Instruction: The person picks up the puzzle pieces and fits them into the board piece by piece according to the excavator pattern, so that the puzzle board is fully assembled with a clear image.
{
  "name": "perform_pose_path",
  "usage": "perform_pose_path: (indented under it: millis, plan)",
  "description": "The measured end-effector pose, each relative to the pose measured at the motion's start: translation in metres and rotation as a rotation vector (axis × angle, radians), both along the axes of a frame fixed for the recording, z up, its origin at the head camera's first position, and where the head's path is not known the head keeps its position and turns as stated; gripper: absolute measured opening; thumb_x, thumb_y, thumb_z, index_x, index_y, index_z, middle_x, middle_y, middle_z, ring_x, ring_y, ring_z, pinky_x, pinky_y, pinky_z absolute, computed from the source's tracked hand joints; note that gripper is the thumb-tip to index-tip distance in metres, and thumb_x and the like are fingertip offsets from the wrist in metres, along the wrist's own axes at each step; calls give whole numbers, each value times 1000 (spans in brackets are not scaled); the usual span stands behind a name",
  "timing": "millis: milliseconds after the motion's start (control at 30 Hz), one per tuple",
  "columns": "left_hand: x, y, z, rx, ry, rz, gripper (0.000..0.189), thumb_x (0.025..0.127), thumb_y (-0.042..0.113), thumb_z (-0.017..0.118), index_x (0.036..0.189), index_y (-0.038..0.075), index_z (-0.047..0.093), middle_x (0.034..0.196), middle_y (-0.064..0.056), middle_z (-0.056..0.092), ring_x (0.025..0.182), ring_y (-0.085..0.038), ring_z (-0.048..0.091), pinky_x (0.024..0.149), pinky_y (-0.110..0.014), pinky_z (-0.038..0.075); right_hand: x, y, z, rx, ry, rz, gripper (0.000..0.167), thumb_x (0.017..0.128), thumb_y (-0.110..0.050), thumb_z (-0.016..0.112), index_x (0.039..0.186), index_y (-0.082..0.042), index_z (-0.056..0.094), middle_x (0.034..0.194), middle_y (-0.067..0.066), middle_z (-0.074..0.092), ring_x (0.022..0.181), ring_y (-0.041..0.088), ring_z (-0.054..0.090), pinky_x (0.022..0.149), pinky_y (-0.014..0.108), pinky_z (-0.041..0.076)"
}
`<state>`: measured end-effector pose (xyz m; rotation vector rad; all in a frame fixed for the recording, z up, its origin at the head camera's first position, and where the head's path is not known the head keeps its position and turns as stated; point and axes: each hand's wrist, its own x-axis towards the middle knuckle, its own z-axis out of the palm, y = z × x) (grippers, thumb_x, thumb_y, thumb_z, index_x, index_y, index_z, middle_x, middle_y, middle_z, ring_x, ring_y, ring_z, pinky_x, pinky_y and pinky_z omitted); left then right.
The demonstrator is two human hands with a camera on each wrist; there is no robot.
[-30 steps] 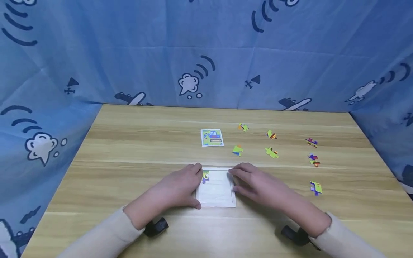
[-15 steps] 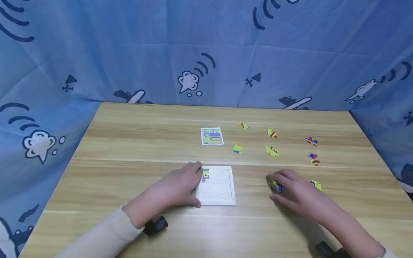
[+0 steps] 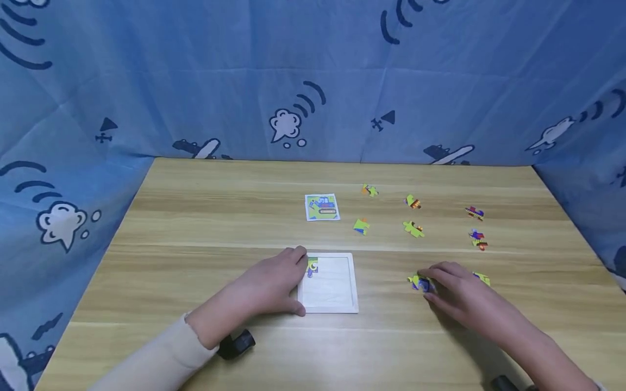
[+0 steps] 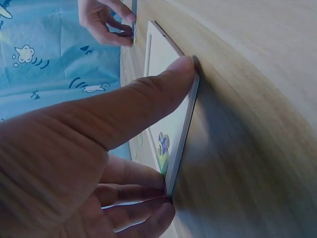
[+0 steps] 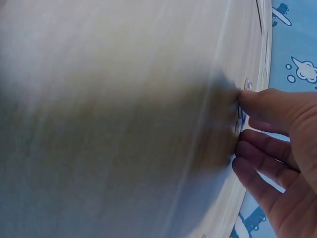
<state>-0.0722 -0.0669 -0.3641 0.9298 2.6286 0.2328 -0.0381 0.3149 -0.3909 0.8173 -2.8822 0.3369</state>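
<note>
A white square puzzle frame (image 3: 337,285) lies on the table in front of the person, with a green and blue puzzle piece (image 3: 312,266) in its far left corner. My left hand (image 3: 274,279) holds the frame's left side, thumb at the near corner and fingers at the far one; the left wrist view shows this grip close up. To the right, my right hand (image 3: 459,290) pinches the right end of a green and blue jigsaw piece (image 3: 419,283) on the table. In the right wrist view the thumb and fingertips hide most of that piece.
A small picture card (image 3: 322,207) of a digger lies behind the frame. Several loose pieces, such as a green one (image 3: 413,229) and a red and blue one (image 3: 475,213), lie at the back right. A yellow-green piece (image 3: 481,278) is partly behind the right hand. Blue cloth (image 3: 342,81) surrounds the table.
My right hand has left the frame's right edge and moved right to the green and blue jigsaw piece, its fingers now at that piece's right end. The left hand has stayed on the frame.
</note>
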Motion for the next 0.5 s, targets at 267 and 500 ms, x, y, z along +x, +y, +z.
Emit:
perform_pose_path:
  millis: [267, 500]
  plan:
    - [-2, 0, -2, -6, -2, -1, 98, 77, 48, 91, 147, -6, 51, 143, -11, 55, 124, -22, 56, 108, -33, 55, -1, -1, -3, -33, 57, 28, 39, 71, -2, 91, 105, -14, 76, 101, -6, 72, 91, 14, 68, 78, 29, 61]
    - [-1, -4, -3, 1, 4, -2, 98, 77, 49, 91, 147, -6, 51, 142, -10, 55, 121, -21, 56, 108, -33, 55, -5, -5, -5, -54, 86, 65, 38, 68, 0, 93, 98, -13, 75, 96, -7, 69, 83, 8, 65, 71, 22, 58]
